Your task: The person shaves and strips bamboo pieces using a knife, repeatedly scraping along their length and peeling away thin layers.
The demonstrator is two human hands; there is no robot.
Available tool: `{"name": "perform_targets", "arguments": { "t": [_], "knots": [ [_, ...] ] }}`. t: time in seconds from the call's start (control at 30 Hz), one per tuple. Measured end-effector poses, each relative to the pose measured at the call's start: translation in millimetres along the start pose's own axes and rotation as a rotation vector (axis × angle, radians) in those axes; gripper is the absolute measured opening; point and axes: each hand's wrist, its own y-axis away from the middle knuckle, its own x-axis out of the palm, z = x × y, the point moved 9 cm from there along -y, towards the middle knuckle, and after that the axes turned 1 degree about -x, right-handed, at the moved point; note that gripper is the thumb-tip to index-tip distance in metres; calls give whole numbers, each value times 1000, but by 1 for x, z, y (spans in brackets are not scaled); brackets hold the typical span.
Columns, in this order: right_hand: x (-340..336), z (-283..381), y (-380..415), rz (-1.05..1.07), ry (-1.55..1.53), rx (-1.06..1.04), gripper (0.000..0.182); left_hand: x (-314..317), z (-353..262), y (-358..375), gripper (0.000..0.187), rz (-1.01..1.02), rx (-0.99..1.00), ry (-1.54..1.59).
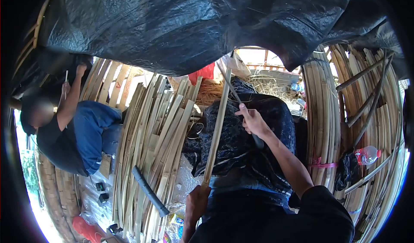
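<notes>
My left hand (pixel 197 203) is closed round the lower end of a long bamboo strip (pixel 217 133), which slants up and away from me over my lap. In my right hand (pixel 253 121) is a long-bladed knife (pixel 232 89), its dark handle coming out below my fist. The blade points up and to the left, overlapping the upper part of the strip in this view. Dark patterned cloth (pixel 248 152) covers my legs beneath both hands. Close on my left lies a pile of split bamboo strips (pixel 161 144), with a dark grey tube-like piece (pixel 149 191) across it.
At the left sits another person (pixel 64 131) with one arm raised. A pink-tied bamboo bundle (pixel 321 113) stands at my right, near a plastic bottle (pixel 368 155). Black plastic sheeting (pixel 189 23) hangs low overhead. Beyond my legs lie straw-like shavings (pixel 276 84) and a red cloth (pixel 202 73).
</notes>
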Motion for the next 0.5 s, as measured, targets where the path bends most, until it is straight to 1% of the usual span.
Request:
{"name": "perform_targets", "arguments": {
  "t": [0.03, 0.07, 0.13, 0.17, 0.2, 0.23, 0.27, 0.33, 0.37, 0.4, 0.47, 0.5],
  "knots": [
    [6, 14, 5, -28, 122, -30, 82, -2, -9, -2, 41, -42, 52, -32],
    [12, 12, -3, -53, 260, -161, 75, -6, -17, -3, 42, -85, 103, -64],
    [28, 21, 0, -152, 556, -335, 71, -5, -20, -13, 40, -82, 78, -47],
    [37, 14, 1, -139, 554, -334, 71, -7, -28, -17, 38, -99, 119, -21],
    [45, 22, 11, -228, 679, -505, 69, -9, -36, -19, 37, -115, 158, 5],
    [52, 34, 22, -319, 801, -681, 67, -9, -43, -20, 35, -116, 139, 20],
    [55, 32, 21, -309, 803, -681, 67, -8, -41, -23, 35, -118, 131, 25],
    [63, 17, 13, -187, 826, -564, 68, -6, -40, -27, 35, -129, 158, 62],
    [65, 17, 14, -220, 907, -587, 69, -6, -39, -27, 35, -126, 149, 62],
    [68, 12, 11, -213, 906, -578, 69, -8, -39, -24, 35, -135, 144, 19],
    [69, 27, 24, -450, 1029, -745, 71, -9, -39, -18, 35, -133, 127, -25],
    [69, 25, 21, -467, 1041, -722, 71, -12, -37, -14, 35, -149, 109, -46]
  ]
}}
